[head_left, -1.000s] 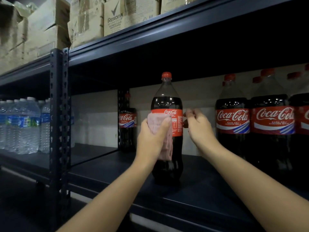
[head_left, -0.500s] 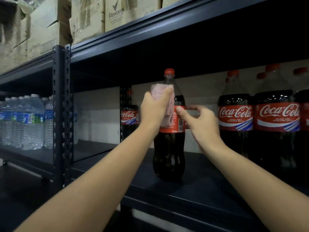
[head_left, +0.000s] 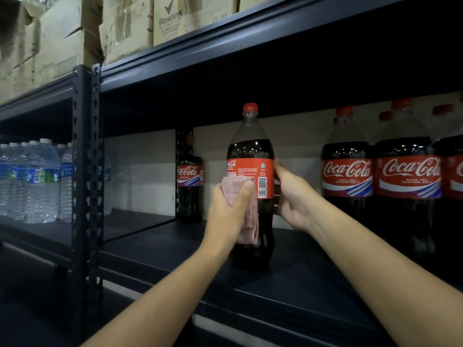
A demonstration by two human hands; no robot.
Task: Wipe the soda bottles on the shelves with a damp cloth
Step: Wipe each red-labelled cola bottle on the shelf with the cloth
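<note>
Soda bottle [head_left: 250, 156] upright at frame ctr, standing near front of dark shelf [head_left: 155, 249]. L hand [head_left: 229, 211] grips pink cloth [head_left: 246, 216], pressing it on bottle's lower label. R hand [head_left: 292, 196] curled round bottle's rt side. More Coke bottles [head_left: 375, 171] at rt; water bottles [head_left: 32, 181] far left; cartons [head_left: 75, 33] upper left.

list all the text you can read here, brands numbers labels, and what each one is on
"Rexona": cardboard box on the top shelf; lines under it blurred.
"Coca-Cola", partly turned away, and "1.5L": held bottle; its fine print and barcode digits too small.
"Coca-Cola": bottles on the right; the small lines beneath are too blurred to be sure of.
"Coca-Cola", cut off: back bottle.
Water bottles: labels unreadable.
</note>
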